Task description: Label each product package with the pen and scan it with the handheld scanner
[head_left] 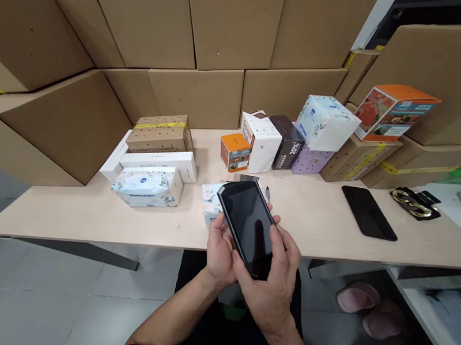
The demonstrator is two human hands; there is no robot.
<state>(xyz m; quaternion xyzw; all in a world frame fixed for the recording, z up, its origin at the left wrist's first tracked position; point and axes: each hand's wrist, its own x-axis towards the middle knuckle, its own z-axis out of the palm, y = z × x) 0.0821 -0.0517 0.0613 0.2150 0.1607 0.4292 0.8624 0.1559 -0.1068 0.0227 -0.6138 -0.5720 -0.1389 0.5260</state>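
Note:
Both my hands hold a black handheld device (247, 223) with a dark screen, just in front of the table's near edge. My left hand (220, 252) wraps its lower left side from beneath. My right hand (273, 272) grips its lower right corner, thumb lying on the screen. A floral tissue pack (210, 201) lies on the table right behind the device, partly hidden by it.
On the light wooden table (75, 212) lie a tissue pack (147, 185), white boxes (162, 160), a brown carton (161, 132), small product boxes (262, 139), a tissue cube (326, 123), a black phone (368, 212) and a black-gold clip (414, 203). Large cartons (231, 27) wall the back. Pink slippers (370, 308) sit below.

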